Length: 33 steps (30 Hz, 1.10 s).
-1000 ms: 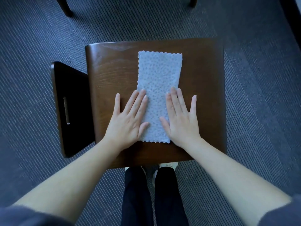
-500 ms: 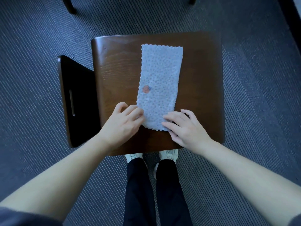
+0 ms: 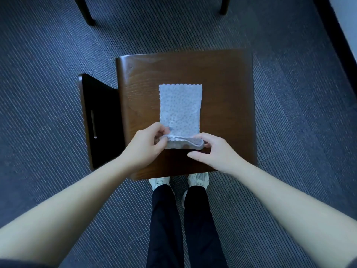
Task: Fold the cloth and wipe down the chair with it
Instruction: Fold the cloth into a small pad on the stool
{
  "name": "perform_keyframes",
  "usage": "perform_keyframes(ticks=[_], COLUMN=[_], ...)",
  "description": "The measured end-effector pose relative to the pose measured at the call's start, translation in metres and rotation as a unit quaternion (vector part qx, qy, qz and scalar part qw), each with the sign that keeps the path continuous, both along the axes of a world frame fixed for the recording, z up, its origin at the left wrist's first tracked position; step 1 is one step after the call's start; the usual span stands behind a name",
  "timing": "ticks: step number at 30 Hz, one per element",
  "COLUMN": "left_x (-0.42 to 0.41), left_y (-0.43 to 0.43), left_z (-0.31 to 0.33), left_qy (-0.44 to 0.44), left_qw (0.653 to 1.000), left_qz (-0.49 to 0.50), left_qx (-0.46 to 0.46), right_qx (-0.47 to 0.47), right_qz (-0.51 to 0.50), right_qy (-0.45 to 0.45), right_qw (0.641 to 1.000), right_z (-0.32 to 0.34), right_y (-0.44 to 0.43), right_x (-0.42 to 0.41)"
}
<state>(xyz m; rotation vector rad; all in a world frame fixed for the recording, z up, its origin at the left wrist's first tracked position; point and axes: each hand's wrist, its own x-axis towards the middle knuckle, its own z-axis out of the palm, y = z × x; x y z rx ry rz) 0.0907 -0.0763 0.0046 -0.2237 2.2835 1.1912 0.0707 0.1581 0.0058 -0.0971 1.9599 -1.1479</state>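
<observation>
A pale blue dotted cloth [image 3: 180, 107] lies as a narrow strip on the dark brown wooden chair seat [image 3: 228, 89]. Its near end is lifted off the seat and curls up toward the far end. My left hand [image 3: 144, 147] pinches the near left corner of the cloth. My right hand [image 3: 214, 149] pinches the near right corner between thumb and fingers. The chair's black backrest [image 3: 100, 120] with a slot handle stands to the left of the seat.
Dark ribbed carpet [image 3: 58, 74] surrounds the chair. Two dark furniture legs [image 3: 87, 12] stand at the top of the view. My legs in dark trousers [image 3: 185, 219] and pale shoes are just in front of the seat's near edge.
Both hands went from lying flat on the cloth to pinching its near corners, and they have raised the near end off the seat, turning it over toward the far end.
</observation>
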Motion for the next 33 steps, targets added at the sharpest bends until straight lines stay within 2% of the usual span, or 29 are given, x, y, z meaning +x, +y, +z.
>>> perform_keyframes(ticks=[3,5,8,11,18,29,33], left_x=[-0.008,-0.013,-0.018,-0.025,-0.054,-0.089,-0.091], left_y=[-0.005,-0.009,-0.01,-0.009,0.004,0.017,0.02], left_z=[0.001,0.004,0.006,0.003,-0.011,-0.035,-0.034], left_qy=[-0.04,-0.075,-0.124,-0.1,-0.093,-0.102,-0.111], left_qw=[0.999,0.995,0.987,0.986,0.977,0.967,0.96], left_qz=[0.037,0.055,0.076,0.11,0.177,0.231,0.252], left_qx=[0.002,0.022,0.073,0.075,0.071,-0.036,-0.049], right_qx=[0.017,0.024,-0.015,-0.022,0.047,0.143,0.213], right_qz=[-0.068,-0.11,-0.158,-0.194,-0.205,-0.177,-0.163], right_qy=[0.022,0.006,-0.042,-0.054,0.039,0.06,0.079], right_qw=[0.997,0.994,0.986,0.979,0.977,0.972,0.96], right_z=[0.001,0.001,0.005,0.003,-0.015,-0.036,-0.04], right_y=[-0.002,-0.001,-0.001,-0.002,-0.01,-0.031,-0.039], right_x=[-0.005,-0.01,-0.016,-0.022,-0.058,-0.109,-0.113])
